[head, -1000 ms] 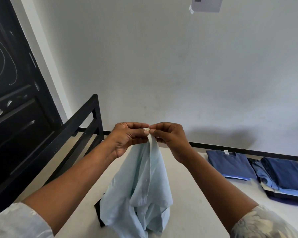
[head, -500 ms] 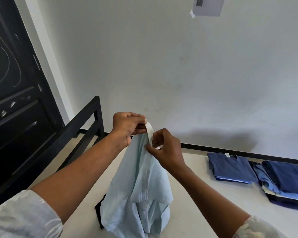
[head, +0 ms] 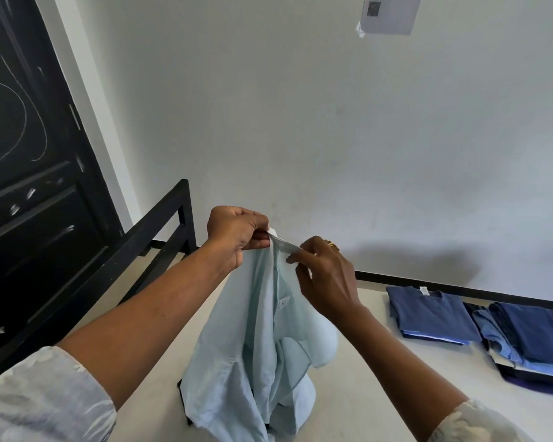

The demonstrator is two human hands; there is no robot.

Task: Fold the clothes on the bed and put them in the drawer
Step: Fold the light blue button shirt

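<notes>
Left hand (head: 237, 232) fisted, gripping top edge of pale blue thin fabric shirt (head: 256, 339). Right hand (head: 328, 280) pinching same edge just beside, fingertips closed on cloth. Shirt hangs between hands, bottom bunched on white bed (head: 364, 393). Folded navy t-shirt (head: 431, 315) + blue stack (head: 530, 341) far right on bed, well apart.

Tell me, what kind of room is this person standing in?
Most likely a bedroom. A black bed frame borders a pale mattress, folded blue clothes lie along the wall side, and both hands, left hand and right hand, hold up a light blue shirt.
</notes>
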